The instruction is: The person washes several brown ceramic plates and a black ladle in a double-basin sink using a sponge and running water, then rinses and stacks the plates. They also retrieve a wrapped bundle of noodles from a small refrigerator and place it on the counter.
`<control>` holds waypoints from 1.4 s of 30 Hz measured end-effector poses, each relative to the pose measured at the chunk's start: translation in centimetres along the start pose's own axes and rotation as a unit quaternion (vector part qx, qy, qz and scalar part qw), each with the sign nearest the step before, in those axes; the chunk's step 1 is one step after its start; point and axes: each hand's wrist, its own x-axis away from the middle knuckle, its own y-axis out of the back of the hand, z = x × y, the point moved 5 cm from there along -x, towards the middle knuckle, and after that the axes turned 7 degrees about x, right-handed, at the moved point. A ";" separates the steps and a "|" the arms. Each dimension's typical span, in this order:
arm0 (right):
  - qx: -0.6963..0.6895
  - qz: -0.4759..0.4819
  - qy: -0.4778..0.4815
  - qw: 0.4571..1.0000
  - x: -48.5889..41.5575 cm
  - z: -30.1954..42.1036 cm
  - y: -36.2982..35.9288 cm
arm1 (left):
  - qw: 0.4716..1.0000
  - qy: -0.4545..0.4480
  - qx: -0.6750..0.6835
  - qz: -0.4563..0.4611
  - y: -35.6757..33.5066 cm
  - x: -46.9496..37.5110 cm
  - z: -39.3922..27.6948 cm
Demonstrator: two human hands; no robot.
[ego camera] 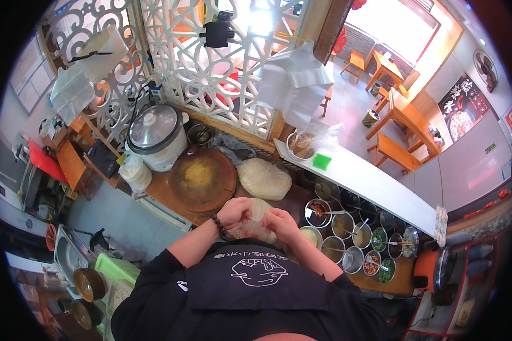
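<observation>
A clear plastic bag [252,229] with pale contents and red print stands close in front of my apron. My left hand [235,212], with a dark beaded bracelet at its wrist, pinches the bag's upper left edge. On the other side, the curled fingers of my right hand [280,222] grip the bag's film. The lower part of the bag is partly hidden by my apron. Just beyond it lies a larger filled plastic bag [264,179], pale and rounded. A round wooden chopping block [202,180] with a yellowish worn centre sits to the left of my left hand.
A rice cooker [157,138] and stacked white bowls [136,172] stand beyond the block. Several metal containers of condiments [343,223], some with spoons, fill the right side. A white ledge [367,187] runs behind them. Plastic bags [296,81] hang from the lattice screen [209,72].
</observation>
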 end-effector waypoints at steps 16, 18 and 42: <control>0.315 -0.049 0.177 0.931 -1.3 4.2 -1.3 | 0.792 -0.198 -0.578 0.009 -4.2 0.8 0.9; 0.243 -0.038 0.105 0.964 -1.8 2.7 -0.8 | 0.791 -0.230 -0.567 -0.003 -4.4 1.5 0.5; 0.375 0.009 0.049 0.926 -3.0 -1.0 -3.2 | 0.897 -0.286 -0.316 -0.118 -2.1 3.4 -2.2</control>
